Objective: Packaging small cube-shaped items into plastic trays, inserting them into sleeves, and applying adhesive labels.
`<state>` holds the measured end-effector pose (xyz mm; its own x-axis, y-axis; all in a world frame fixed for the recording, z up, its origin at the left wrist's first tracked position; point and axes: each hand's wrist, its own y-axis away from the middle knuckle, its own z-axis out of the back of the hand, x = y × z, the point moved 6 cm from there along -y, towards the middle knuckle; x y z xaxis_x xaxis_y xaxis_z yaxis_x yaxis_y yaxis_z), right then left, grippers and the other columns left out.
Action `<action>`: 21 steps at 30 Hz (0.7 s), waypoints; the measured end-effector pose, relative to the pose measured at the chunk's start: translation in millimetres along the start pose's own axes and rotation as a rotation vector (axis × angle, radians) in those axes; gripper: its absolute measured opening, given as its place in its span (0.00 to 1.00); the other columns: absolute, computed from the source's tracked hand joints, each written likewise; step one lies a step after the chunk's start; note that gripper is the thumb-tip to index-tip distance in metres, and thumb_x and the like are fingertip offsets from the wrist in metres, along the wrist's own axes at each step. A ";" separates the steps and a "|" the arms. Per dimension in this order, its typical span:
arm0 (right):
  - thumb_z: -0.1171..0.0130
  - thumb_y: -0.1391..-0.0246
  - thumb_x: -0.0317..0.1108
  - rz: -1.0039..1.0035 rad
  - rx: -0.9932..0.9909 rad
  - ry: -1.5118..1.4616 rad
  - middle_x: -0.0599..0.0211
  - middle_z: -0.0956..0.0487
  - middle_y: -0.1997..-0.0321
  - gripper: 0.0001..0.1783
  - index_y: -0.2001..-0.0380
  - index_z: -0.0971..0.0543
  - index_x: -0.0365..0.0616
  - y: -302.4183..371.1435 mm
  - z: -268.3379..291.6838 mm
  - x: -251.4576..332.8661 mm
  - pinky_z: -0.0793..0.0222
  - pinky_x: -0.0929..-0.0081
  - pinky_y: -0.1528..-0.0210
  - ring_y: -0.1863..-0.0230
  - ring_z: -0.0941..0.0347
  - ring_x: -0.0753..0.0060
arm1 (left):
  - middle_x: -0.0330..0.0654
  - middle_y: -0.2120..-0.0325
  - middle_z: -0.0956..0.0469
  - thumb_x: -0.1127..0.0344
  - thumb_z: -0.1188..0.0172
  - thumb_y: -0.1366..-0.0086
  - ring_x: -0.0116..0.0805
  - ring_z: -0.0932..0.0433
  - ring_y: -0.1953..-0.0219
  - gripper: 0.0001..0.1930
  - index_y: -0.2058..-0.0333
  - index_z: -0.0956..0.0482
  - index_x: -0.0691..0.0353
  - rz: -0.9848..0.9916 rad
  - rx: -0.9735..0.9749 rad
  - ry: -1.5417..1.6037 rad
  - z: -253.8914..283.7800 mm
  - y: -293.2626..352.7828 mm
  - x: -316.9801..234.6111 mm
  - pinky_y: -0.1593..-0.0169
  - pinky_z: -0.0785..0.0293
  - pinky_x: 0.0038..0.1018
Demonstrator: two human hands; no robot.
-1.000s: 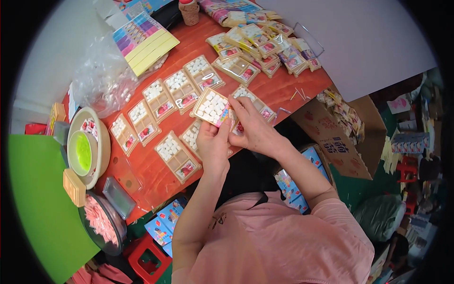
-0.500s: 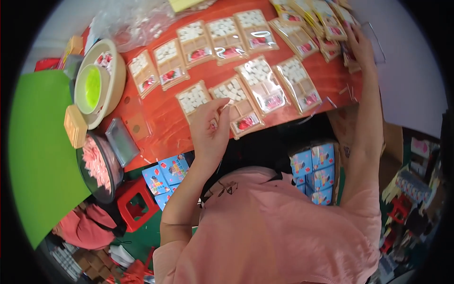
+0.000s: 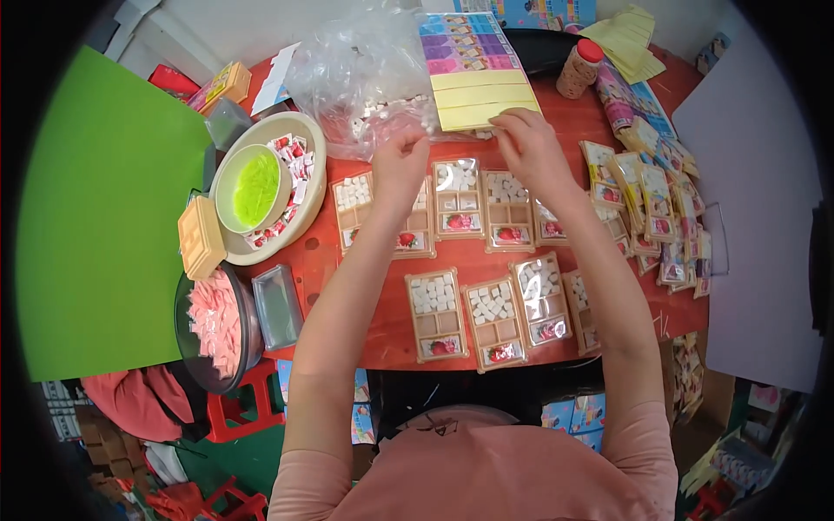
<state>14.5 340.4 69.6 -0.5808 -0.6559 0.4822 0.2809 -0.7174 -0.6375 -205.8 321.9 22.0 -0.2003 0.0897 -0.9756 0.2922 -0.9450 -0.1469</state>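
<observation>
My right hand (image 3: pixel 532 154) reaches to the back of the table, its thumb and fingers pinching the lower edge of a yellow paper card (image 3: pixel 486 102) on a printed sheet. Beside the clear plastic bag (image 3: pixel 347 78) of white cubes, my left hand (image 3: pixel 401 169) is closed in a pinch; what it holds, if anything, is too small to make out. Below both hands lie two rows of beige compartment trays. One near tray (image 3: pixel 436 314) has white cubes in its top section and a strawberry-printed packet at the bottom. My forearms hide parts of several trays.
At left, a cream basin (image 3: pixel 314 187) holds small packets and a bowl of green pieces (image 3: pixel 257 189). Nearby are a dark bowl of pink pieces (image 3: pixel 215 326) and a clear box (image 3: pixel 278 304). Filled packs (image 3: pixel 656 195) are heaped at right; a red-capped jar (image 3: pixel 577 74) stands behind.
The view has shifted toward the back of the table. My right hand has left the heap of packs for the yellow card. My left hand has gone from the near trays to beside the bag.
</observation>
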 end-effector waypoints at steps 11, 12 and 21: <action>0.47 0.41 0.32 -0.072 0.066 0.082 0.50 0.20 0.58 0.10 0.64 0.19 0.38 -95.3 -88.5 -51.4 0.28 0.55 0.51 0.55 0.24 0.47 | 0.38 0.74 0.22 0.68 0.35 0.40 0.24 0.27 0.73 0.09 0.66 0.18 0.71 0.258 -0.097 0.156 -65.2 -129.8 33.7 0.72 0.32 0.22; 0.48 0.40 0.34 -0.113 0.113 0.062 0.49 0.20 0.57 0.12 0.63 0.19 0.38 -96.6 -92.6 -56.4 0.28 0.55 0.52 0.55 0.24 0.46 | 0.38 0.75 0.22 0.69 0.34 0.40 0.25 0.28 0.74 0.08 0.67 0.19 0.70 0.287 -0.194 0.178 -65.8 -132.0 35.6 0.74 0.33 0.23; 0.49 0.40 0.35 -0.172 0.125 0.019 0.51 0.18 0.62 0.12 0.63 0.18 0.42 -102.9 -100.2 -70.2 0.27 0.54 0.53 0.57 0.22 0.46 | 0.36 0.78 0.25 0.76 0.37 0.43 0.23 0.30 0.79 0.03 0.68 0.20 0.64 0.480 0.086 0.477 -78.4 -133.2 51.0 0.77 0.36 0.21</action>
<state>-50.2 483.8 41.2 -0.6427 -0.5171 0.5653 0.2678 -0.8429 -0.4666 -181.6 477.0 -20.9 0.3733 -0.2355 -0.8973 0.1666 -0.9345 0.3146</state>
